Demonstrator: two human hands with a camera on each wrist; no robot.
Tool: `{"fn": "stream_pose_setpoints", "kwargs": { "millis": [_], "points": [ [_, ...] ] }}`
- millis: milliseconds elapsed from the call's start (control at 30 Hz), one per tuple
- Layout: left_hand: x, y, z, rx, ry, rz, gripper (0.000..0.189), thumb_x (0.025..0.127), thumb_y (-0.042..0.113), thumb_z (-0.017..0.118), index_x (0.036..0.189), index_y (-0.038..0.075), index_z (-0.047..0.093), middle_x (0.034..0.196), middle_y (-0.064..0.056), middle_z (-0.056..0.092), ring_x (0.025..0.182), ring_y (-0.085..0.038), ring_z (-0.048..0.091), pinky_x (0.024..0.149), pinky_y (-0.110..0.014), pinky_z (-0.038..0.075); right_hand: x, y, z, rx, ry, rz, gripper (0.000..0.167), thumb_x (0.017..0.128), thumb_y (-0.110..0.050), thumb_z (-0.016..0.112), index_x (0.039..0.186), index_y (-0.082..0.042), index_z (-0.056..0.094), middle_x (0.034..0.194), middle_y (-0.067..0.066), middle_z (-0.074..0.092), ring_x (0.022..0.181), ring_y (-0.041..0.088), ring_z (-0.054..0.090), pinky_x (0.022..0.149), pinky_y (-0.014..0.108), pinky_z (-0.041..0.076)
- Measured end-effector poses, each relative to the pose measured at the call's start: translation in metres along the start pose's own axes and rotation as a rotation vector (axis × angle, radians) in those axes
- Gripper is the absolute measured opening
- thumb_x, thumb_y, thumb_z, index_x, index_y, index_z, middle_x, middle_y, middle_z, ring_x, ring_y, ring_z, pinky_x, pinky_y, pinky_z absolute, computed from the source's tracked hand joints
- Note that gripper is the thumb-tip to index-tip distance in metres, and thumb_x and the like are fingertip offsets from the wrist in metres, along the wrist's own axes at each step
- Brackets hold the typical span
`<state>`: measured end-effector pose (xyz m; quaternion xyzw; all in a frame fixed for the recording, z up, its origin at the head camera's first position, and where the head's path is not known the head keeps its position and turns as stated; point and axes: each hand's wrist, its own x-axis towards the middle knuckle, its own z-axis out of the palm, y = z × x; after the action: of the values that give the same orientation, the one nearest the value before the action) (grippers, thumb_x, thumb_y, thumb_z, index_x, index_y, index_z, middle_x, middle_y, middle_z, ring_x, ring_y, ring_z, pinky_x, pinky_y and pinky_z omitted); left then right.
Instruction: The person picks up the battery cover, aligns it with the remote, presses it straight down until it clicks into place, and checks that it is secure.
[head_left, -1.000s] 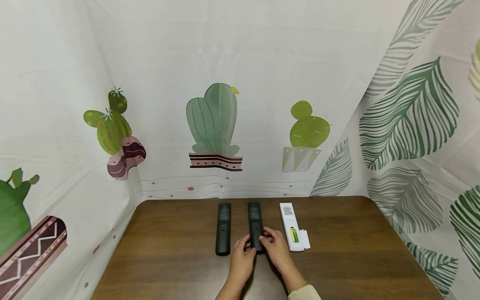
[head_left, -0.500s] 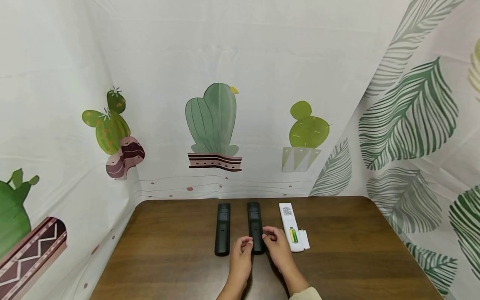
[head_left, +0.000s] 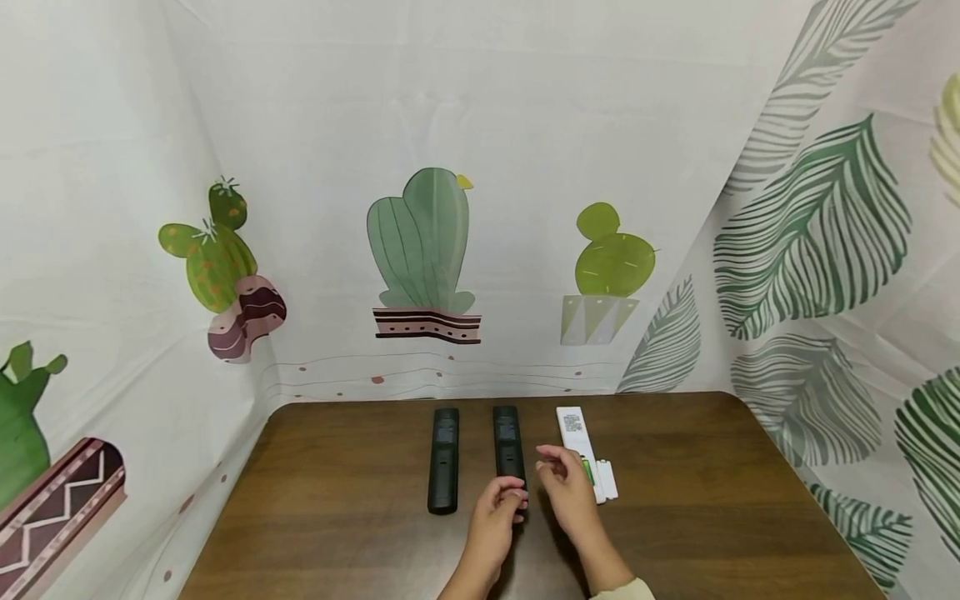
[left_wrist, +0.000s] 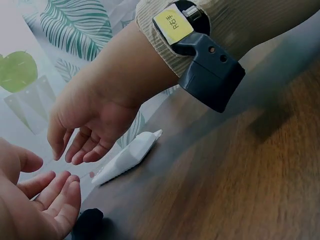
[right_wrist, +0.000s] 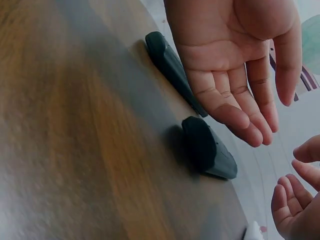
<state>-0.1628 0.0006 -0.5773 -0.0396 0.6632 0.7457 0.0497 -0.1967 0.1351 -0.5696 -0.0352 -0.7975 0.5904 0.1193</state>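
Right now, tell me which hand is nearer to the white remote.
Right. In the head view, the right hand partly covers the near half of the white remote; the left hand is farther left, overlapping the near end of the middle black remote.

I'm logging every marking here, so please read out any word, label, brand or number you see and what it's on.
"R右手", tilted, Chinese characters less clear: yellow rectangular sticker on the black plastic wrist mount.
Long white plastic remote: fine print, too small to read.
Left long black plastic remote and middle long black plastic remote: markings too small.
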Motion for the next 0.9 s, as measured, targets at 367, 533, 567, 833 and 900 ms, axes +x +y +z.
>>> {"fn": "stream_pose_setpoints", "kwargs": {
  "millis": [367, 533, 567, 833, 900],
  "points": [
    [-0.007, 0.002, 0.01, -0.039, -0.197, -0.011, 0.044, 0.1, 0.016, 0.054, 0.136, -0.009, 0.052, 0.131, -0.027, 0.063, 0.119, -0.034, 0.063, 0.094, -0.034, 0.057, 0.005, 0.001, -0.026, -0.028, 0.071, 0.007, 0.028, 0.091, -0.004, 0.067, 0.12, -0.003, 0.069, 0.115, 0.014, 0.06, 0.092, 0.003, 0.06, 0.078, 0.016, 0.049],
    [-0.01, 0.0, 0.015, -0.064, -0.245, -0.008, 0.05, 0.102, 0.018, 0.055, 0.141, -0.011, 0.047, 0.139, -0.03, 0.057, 0.128, -0.039, 0.057, 0.101, -0.04, 0.054, 0.007, 0.003, -0.039, -0.085, 0.117, 0.004, 0.03, 0.091, -0.001, 0.066, 0.121, -0.002, 0.069, 0.116, 0.016, 0.06, 0.091, 0.005, 0.059, 0.075, 0.015, 0.046],
    [-0.01, 0.0, 0.016, -0.073, -0.252, -0.009, 0.05, 0.102, 0.017, 0.055, 0.142, -0.012, 0.046, 0.14, -0.031, 0.056, 0.129, -0.039, 0.057, 0.102, -0.041, 0.054, 0.008, 0.003, -0.042, -0.097, 0.125, 0.005, 0.031, 0.091, 0.0, 0.066, 0.121, -0.003, 0.069, 0.116, 0.016, 0.061, 0.091, 0.006, 0.059, 0.075, 0.015, 0.045],
    [-0.011, -0.003, 0.021, -0.093, -0.274, -0.034, 0.052, 0.102, 0.017, 0.054, 0.144, -0.013, 0.044, 0.143, -0.032, 0.052, 0.132, -0.041, 0.054, 0.105, -0.047, 0.051, 0.009, 0.015, -0.058, -0.185, 0.145, 0.027, 0.036, 0.09, -0.002, 0.066, 0.126, 0.0, 0.066, 0.121, 0.021, 0.059, 0.099, 0.027, 0.059, 0.075, 0.017, 0.043],
    [-0.01, -0.005, 0.023, -0.094, -0.273, -0.043, 0.053, 0.101, 0.017, 0.056, 0.144, -0.013, 0.044, 0.143, -0.032, 0.052, 0.132, -0.041, 0.054, 0.104, -0.047, 0.051, 0.009, 0.018, -0.061, -0.207, 0.13, 0.048, 0.039, 0.09, -0.003, 0.066, 0.128, 0.0, 0.065, 0.123, 0.021, 0.058, 0.1, 0.028, 0.057, 0.078, 0.019, 0.043]
  ]
}}
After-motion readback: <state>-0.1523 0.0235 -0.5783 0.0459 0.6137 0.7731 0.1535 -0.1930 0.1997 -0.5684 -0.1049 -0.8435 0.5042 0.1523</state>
